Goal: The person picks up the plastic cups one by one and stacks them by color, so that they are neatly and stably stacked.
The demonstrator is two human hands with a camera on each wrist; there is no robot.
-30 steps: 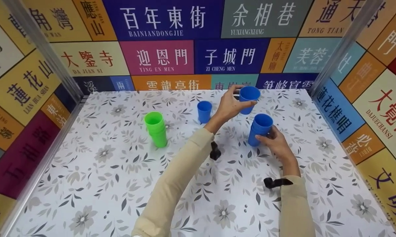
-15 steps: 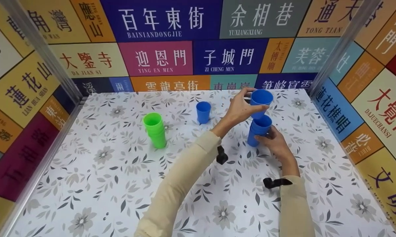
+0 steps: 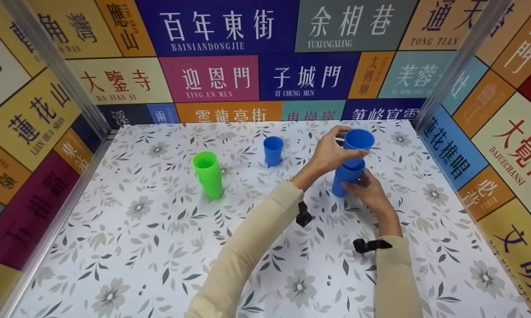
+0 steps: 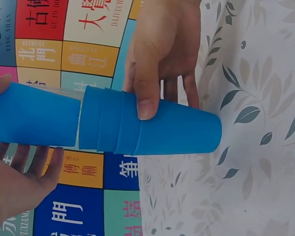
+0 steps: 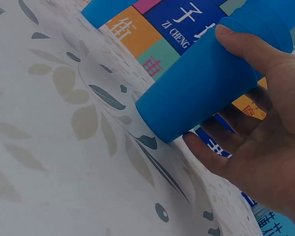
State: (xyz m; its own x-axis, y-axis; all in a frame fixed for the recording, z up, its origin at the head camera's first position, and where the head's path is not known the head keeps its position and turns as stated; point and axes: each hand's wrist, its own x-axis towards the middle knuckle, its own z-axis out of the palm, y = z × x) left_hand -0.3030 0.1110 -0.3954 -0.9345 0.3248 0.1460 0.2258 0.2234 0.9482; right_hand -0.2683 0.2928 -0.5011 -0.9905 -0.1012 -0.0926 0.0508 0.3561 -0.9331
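My left hand [image 3: 330,150] grips a single blue cup [image 3: 359,140] near its rim. The cup's base hangs at the mouth of a stack of nested blue cups [image 4: 179,128], and in the left wrist view the two look nearly in line. Around the stack, low on its side, my right hand [image 3: 369,190] curls its thumb and fingers. That stack stands upright on the table, as the right wrist view shows with its lowest cup [image 5: 196,88]. In the head view the left hand's cup partly hides the stack's mouth.
Another blue cup [image 3: 273,151] stands alone left of my left hand. Farther left is a stack of green cups [image 3: 209,176]. The flower-patterned tablecloth [image 3: 137,247] covers the table, and lettered panels [image 3: 217,77] rise behind it.
My left hand has carried its blue cup rightward from behind the stack, then lowered it to the stack's mouth. The right hand has stayed in place on the stack.
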